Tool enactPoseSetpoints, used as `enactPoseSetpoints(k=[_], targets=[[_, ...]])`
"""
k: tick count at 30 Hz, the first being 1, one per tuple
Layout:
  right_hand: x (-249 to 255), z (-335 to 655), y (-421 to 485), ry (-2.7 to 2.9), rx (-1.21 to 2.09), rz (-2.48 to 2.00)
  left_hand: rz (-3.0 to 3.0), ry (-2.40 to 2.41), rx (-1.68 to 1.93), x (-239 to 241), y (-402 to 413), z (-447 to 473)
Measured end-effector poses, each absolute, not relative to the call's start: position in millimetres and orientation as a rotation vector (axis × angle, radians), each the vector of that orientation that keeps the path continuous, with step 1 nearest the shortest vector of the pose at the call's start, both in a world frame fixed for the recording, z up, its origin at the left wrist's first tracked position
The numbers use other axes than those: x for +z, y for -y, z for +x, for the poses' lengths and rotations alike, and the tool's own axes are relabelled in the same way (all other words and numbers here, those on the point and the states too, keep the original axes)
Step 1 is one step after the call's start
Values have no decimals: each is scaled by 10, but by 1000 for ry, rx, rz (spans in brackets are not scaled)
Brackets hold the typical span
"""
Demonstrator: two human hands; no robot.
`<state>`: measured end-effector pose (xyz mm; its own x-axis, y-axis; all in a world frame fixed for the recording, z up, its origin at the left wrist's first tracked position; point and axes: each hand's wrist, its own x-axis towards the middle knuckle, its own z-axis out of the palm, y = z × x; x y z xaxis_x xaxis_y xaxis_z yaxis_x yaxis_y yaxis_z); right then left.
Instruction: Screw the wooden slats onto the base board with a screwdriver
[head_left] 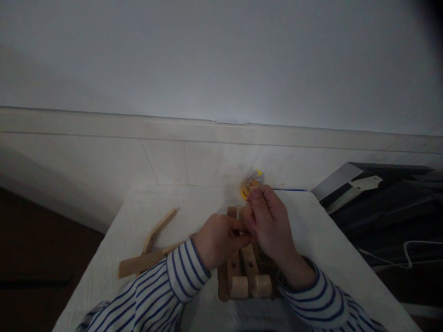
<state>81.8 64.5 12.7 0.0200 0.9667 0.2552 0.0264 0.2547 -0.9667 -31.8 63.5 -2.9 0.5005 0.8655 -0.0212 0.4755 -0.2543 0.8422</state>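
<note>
My left hand (219, 240) and my right hand (272, 223) meet above a wooden assembly. Both have their fingers closed in a pinch, fingertips nearly touching. Whatever lies between them is too small or hidden to name. Beneath them, the assembly has light wooden bars with dark holes (234, 265), and two round wooden pieces (239, 287) at its near end. Its darker wooden base (223, 288) rests on the table, partly covered by my hands. Just beyond my right fingertips is a small clear and yellow item (252, 182), its kind unclear.
Several loose wooden strips (138, 265) lie on the white table (114, 249) beside my left forearm. A pale panelled wall (173, 161) borders the table's far edge. At right, dark flat panels (374, 207) with a white cable (408, 253) stand beyond the table's side.
</note>
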Motion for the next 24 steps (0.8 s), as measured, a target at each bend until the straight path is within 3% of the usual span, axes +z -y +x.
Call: enactPoseSetpoints(k=[8, 14, 19, 24], targets=[[57, 848, -687, 1421, 1013, -997, 1968, -1087, 658, -125, -629, -305], [229, 1217, -660, 1806, 1137, -933, 2028, -1096, 685, -168, -647, -326], [455, 1547, -553, 2390, 773, -1037, 2047, -1086, 623, -88, -639, -325], [533, 1540, -505, 2497, 628, -1033, 2063, -1078, 624, -58, -628, -307]])
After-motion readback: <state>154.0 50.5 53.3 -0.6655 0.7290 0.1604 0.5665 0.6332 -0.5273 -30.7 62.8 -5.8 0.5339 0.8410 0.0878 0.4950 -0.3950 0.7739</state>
